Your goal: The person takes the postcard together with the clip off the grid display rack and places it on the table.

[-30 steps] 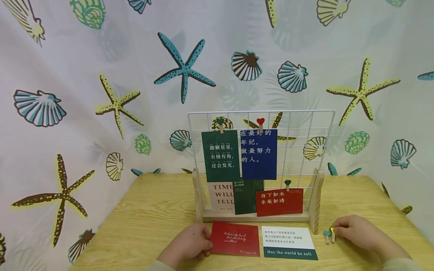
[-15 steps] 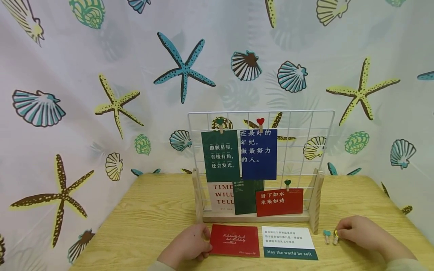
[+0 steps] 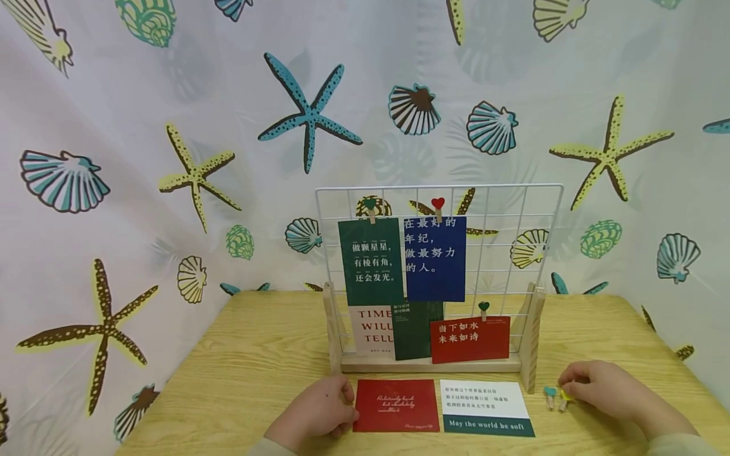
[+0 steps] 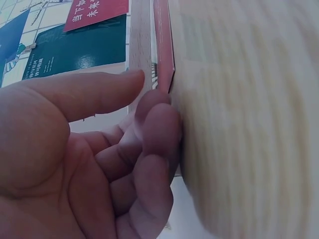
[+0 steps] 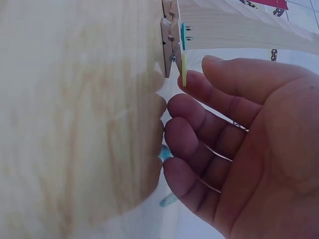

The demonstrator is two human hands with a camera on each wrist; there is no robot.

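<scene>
A red card (image 3: 397, 406) with white script lies flat on the table. My left hand (image 3: 316, 408) rests beside its left edge. In the left wrist view those fingers (image 4: 158, 130) are loosely curled at the card's corner, and the thumb stays apart from them. To the right, a white and green card (image 3: 486, 407) lies flat. Two small wooden clips lie farther right, one with a teal heart (image 3: 550, 392) and one with a yellow heart (image 3: 566, 395). My right hand (image 3: 610, 396) is at the yellow-heart clip. The right wrist view has the index fingertip by its yellow edge, thumb apart.
A white wire grid rack (image 3: 502, 185) on a wooden base (image 3: 428, 365) stands behind the cards. Green (image 3: 372, 291) and blue (image 3: 436, 285) cards hang clipped on it. Lower, several cards lean, including a red one (image 3: 470, 351). A patterned curtain (image 3: 365, 38) surrounds the table (image 3: 256, 354).
The red card has turned slightly and now lies straighter, next to my left hand. The yellow-heart clip has shifted a little right and changed its tilt by my right fingers.
</scene>
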